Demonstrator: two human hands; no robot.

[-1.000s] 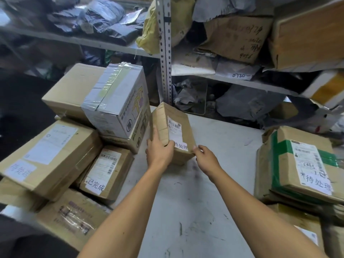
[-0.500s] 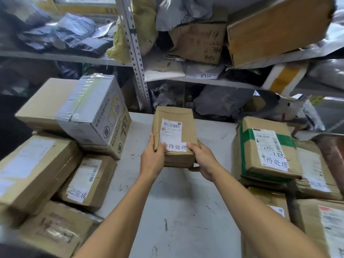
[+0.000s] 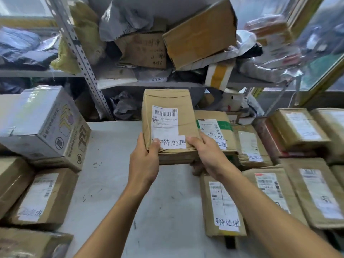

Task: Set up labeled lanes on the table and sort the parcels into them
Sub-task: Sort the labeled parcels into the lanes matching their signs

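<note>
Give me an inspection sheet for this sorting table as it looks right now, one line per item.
Surface: white table, scuffed, bare down the middle.
Job's things: held parcel labelled 待处理; right stack carries the same label where readable; left stack, labels unreadable.
Clutter: grey box on the left stack.
Hands: left hand and right hand grip the held parcel's near corners, thumbs on top.
Cables: nothing seen.
Surroundings: metal shelf behind, crammed with bags and boxes.
</note>
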